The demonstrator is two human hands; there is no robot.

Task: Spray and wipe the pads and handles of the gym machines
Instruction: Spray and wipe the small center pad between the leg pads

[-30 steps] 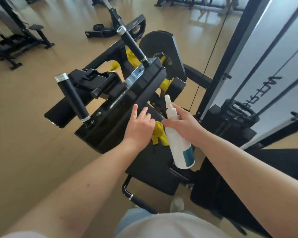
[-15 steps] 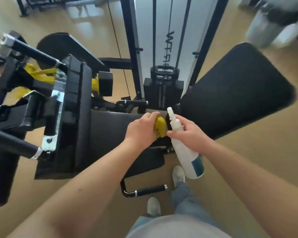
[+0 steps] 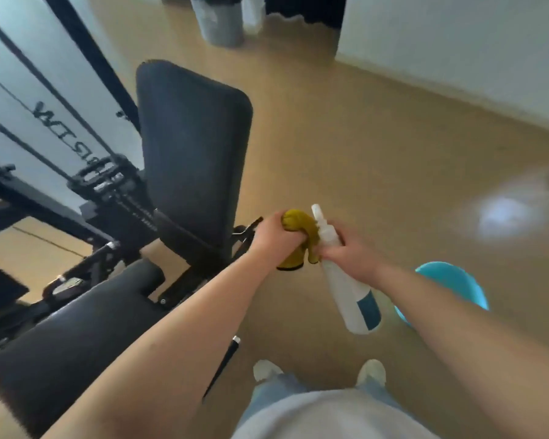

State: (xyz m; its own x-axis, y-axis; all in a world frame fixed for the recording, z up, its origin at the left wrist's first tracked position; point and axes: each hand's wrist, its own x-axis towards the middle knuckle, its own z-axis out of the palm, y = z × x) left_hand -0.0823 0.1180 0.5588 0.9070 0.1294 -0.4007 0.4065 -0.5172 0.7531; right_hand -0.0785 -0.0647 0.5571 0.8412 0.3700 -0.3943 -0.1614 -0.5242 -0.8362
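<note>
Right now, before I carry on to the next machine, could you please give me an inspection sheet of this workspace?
Surface: tan floor, glare patch at right.
Job's things: black back pad upright; seat pad nearer the camera; yellow cloth; white spray bottle.
Clutter: blue basin on the floor at right; grey bin far off, blurred.
Grippers: left hand grips the cloth, bunched; right hand grips the bottle near its neck.
Cables: black machine cables run across the white panel at left.
Surroundings: white wall; the person's shoes on the floor.
</note>
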